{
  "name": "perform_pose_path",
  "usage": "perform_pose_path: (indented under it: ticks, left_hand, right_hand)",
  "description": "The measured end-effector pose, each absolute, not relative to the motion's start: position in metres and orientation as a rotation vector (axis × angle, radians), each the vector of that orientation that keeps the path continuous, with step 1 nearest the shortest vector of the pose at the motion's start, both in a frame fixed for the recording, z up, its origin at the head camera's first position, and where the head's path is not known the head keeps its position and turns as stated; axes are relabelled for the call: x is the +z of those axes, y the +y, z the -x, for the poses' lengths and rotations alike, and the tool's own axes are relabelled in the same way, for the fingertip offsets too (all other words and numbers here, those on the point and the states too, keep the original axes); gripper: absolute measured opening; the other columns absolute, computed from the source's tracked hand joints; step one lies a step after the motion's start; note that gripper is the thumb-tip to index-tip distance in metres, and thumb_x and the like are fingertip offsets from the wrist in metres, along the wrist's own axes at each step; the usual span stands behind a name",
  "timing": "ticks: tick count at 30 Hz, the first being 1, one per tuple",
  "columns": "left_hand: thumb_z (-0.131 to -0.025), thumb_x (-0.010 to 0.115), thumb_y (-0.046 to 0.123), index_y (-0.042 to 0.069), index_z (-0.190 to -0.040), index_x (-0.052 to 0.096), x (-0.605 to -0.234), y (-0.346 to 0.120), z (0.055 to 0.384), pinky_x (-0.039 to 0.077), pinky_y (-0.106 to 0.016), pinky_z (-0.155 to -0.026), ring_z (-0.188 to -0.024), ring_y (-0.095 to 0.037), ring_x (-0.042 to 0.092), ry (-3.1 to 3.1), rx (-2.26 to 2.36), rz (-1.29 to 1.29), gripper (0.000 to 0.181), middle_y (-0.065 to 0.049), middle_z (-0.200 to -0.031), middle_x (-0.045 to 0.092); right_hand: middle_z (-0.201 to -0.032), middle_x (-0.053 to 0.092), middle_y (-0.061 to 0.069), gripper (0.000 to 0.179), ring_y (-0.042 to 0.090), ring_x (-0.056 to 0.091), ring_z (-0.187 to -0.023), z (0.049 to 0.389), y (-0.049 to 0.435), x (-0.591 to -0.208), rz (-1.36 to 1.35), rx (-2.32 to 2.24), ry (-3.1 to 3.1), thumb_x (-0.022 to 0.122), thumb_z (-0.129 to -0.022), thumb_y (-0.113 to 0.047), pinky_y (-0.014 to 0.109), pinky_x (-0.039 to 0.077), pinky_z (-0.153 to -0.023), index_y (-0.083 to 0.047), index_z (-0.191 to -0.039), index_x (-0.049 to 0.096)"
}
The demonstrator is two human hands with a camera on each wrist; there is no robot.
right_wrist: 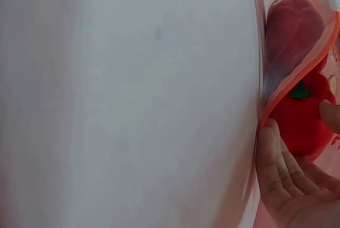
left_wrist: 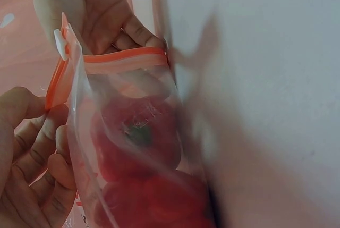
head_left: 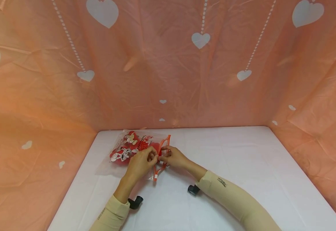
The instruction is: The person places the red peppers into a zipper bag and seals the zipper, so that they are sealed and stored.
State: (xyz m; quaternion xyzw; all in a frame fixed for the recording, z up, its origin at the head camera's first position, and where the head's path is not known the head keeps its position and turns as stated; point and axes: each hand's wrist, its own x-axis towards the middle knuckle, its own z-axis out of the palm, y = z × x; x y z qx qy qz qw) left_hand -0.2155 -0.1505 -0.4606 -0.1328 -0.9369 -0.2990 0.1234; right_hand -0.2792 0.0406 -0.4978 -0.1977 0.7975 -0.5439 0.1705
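A clear zip bag with an orange zip edge and printed cartoon figures lies on the table, its mouth to the right. Red bell peppers with green stems fill it; one bell pepper shows brightly at the gaping mouth. My left hand pinches the orange edge between thumb and fingers, seen also in the left wrist view. Across the mouth, my right hand holds the other lip, fingertips right at the orange strip. A white slider sits at one end of the zip.
The white table extends right and toward me. Heart-printed orange sheeting hangs behind it and along both sides. Black wrist cameras, one by the left sleeve and another by the right sleeve, stick out beneath the forearms.
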Motion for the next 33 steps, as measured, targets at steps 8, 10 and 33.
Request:
perform_pose_path:
  ticks: [8, 10, 33]
  left_hand:
    - [-0.096, 0.078, 0.019, 0.019, -0.097, 0.069, -0.461, -0.149, 0.215, 0.048, -0.034, -0.062, -0.069, -0.008, 0.057, -2.749, -0.887, 0.387, 0.009, 0.009, -0.077, 0.065]
    - [-0.097, 0.078, 0.019, 0.019, -0.096, 0.069, -0.461, -0.149, 0.215, 0.048, -0.034, -0.062, -0.069, -0.008, 0.056, -2.758, -0.890, 0.387, 0.009, 0.009, -0.077, 0.065]
    - [-0.097, 0.081, 0.027, 0.024, -0.105, 0.081, -0.461, -0.148, 0.210, 0.053, -0.038, -0.069, -0.080, -0.012, 0.065, -2.847, -0.782, 0.437, 0.009, 0.007, -0.094, 0.075]
  right_hand:
    - [-0.095, 0.077, 0.017, 0.049, 0.017, 0.071, -0.074, 0.279, 0.043, -0.496, 0.552, -1.535, 2.290, 0.076, -0.100, -0.017, 0.031, 0.060, -0.067, 0.006, -0.139, 0.058]
    - [-0.097, 0.077, 0.016, 0.048, 0.018, 0.072, -0.074, 0.278, 0.046, -0.496, 0.529, -1.544, 2.282, 0.077, -0.100, -0.017, 0.032, 0.061, -0.067, 0.006, -0.138, 0.058]
    - [-0.091, 0.077, 0.021, 0.019, 0.018, 0.071, -0.073, 0.242, 0.071, -0.495, 0.513, -1.557, 2.186, 0.071, -0.101, -0.008, 0.032, 0.061, -0.067, 0.007, -0.113, 0.068]
